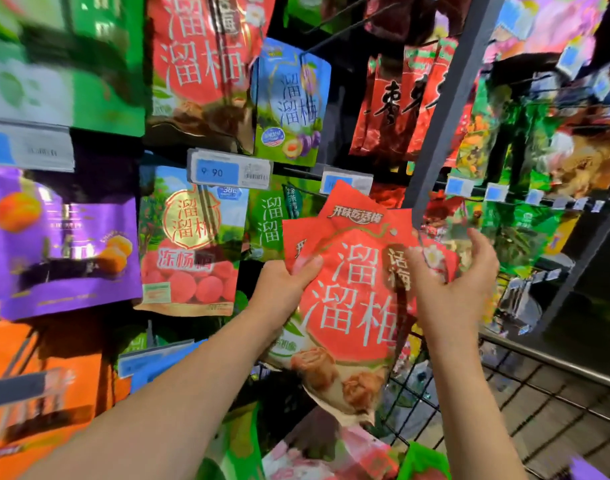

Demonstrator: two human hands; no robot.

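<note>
Both forearms enter from the bottom edge and meet at a fanned stack of red pouches [352,299], held up just in front of the hanging snack display and above a wire basket [417,403]. Left hand [286,282] grips the stack at its upper left edge, thumb across the front face and fingers curled behind. Right hand [459,282] is released: its fingers are spread and lightly curved at the right edge of the stack, and its thumb lies over the front pouch. Contact cannot be confirmed. At least three pouches show in the fan; the exact count is hidden by overlap. A matching large red pouch [199,57] hangs in the upper row, beside a blue pouch [289,102] and above a price tag [229,171]. Judged status: the stack is collected and in hand, and no pouch from it is on a hook. Placement, one pouch at a time, appears to remain. Whether the stack is bound for the hooks or for the basket cannot be determined. Hook tips behind the stack are covered. Motion blur degrades the left and right margins, so the labels there are unreadable. Basket contents are cut off and indistinct.
</note>
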